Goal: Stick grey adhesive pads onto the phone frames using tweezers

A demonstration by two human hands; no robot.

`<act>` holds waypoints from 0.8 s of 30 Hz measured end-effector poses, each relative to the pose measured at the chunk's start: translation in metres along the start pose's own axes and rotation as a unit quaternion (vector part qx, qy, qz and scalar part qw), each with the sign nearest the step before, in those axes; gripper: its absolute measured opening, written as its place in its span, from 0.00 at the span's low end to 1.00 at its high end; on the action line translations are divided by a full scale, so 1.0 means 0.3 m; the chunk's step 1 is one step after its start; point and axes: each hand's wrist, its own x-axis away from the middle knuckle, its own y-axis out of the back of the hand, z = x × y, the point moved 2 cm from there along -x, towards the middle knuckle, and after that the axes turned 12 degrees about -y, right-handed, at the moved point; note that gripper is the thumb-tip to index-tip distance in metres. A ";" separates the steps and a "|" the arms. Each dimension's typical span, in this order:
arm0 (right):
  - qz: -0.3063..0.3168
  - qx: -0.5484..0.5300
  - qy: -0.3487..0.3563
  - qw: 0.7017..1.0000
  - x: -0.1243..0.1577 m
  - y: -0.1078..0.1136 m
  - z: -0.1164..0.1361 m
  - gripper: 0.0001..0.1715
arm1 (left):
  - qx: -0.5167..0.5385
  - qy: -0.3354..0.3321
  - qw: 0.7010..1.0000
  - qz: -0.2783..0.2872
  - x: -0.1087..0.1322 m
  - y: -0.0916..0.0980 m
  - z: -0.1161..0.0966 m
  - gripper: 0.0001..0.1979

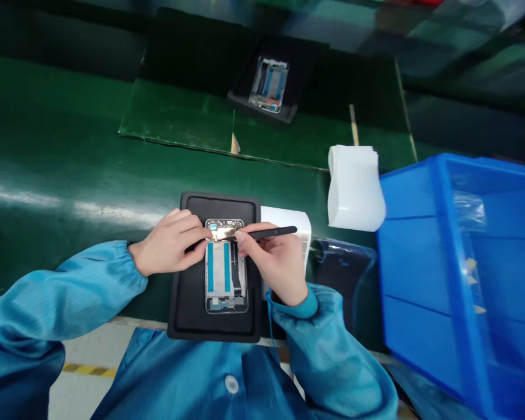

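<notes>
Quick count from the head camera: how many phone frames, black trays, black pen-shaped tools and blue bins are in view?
Phone frames: 2
Black trays: 2
Black pen-shaped tool: 1
Blue bin: 1
Total: 6

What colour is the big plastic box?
The plastic box is bright blue. It shows best in the head view.

So the phone frame (226, 274) is laid in a tray (192, 315) near the front edge of the worktop (48, 146), with a card (289, 217) just right of it. Further right a plastic bag (345, 280) is placed, then a plastic crate (420, 274). Folded plastic sheets (355, 189) are set behind the bag, and a second frame (268, 84) is left in its own tray (262, 111) way at the back.
</notes>
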 end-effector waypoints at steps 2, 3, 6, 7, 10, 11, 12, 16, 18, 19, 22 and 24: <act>-0.001 0.007 -0.002 1.000 0.001 0.000 0.007 0.12 | -0.001 -0.003 1.000 -0.001 -0.003 -0.002 -0.002 0.10; -0.001 0.010 -0.003 1.000 0.000 -0.001 0.010 0.11 | -0.002 -0.005 1.000 -0.002 -0.005 -0.002 -0.003 0.10; -0.002 0.021 -0.002 1.000 -0.001 -0.001 0.013 0.10 | -0.007 -0.009 1.000 -0.007 -0.011 -0.003 -0.007 0.09; -0.002 0.026 0.000 1.000 -0.001 -0.001 0.014 0.10 | -0.007 -0.010 1.000 -0.007 -0.013 -0.003 -0.008 0.09; -0.009 0.038 0.007 0.999 0.001 -0.001 0.015 0.09 | -0.006 -0.008 1.000 0.000 -0.014 -0.003 -0.010 0.09; -0.011 0.040 0.007 0.999 0.003 -0.001 0.015 0.09 | -0.007 -0.007 1.000 0.003 -0.013 -0.003 -0.010 0.09; -0.013 0.042 0.007 0.999 0.004 -0.001 0.015 0.09 | -0.008 -0.007 1.000 0.005 -0.012 -0.003 -0.010 0.09; -0.016 0.046 0.007 0.999 0.006 0.000 0.016 0.08 | -0.013 -0.008 1.000 0.008 -0.011 -0.003 -0.012 0.09; -0.016 0.049 0.007 0.999 0.006 0.000 0.014 0.08 | -0.014 -0.007 1.000 0.011 -0.012 -0.003 -0.012 0.09; -0.016 0.050 0.006 0.999 0.005 0.000 0.012 0.08 | -0.014 -0.006 1.000 0.013 -0.013 -0.003 -0.013 0.09; -0.015 0.046 0.004 0.999 0.004 0.001 0.009 0.08 | -0.014 -0.005 1.000 0.016 -0.013 -0.002 -0.013 0.09; -0.016 0.045 0.006 0.999 0.004 0.001 0.008 0.08 | -0.013 -0.006 1.000 0.015 -0.014 -0.001 -0.013 0.10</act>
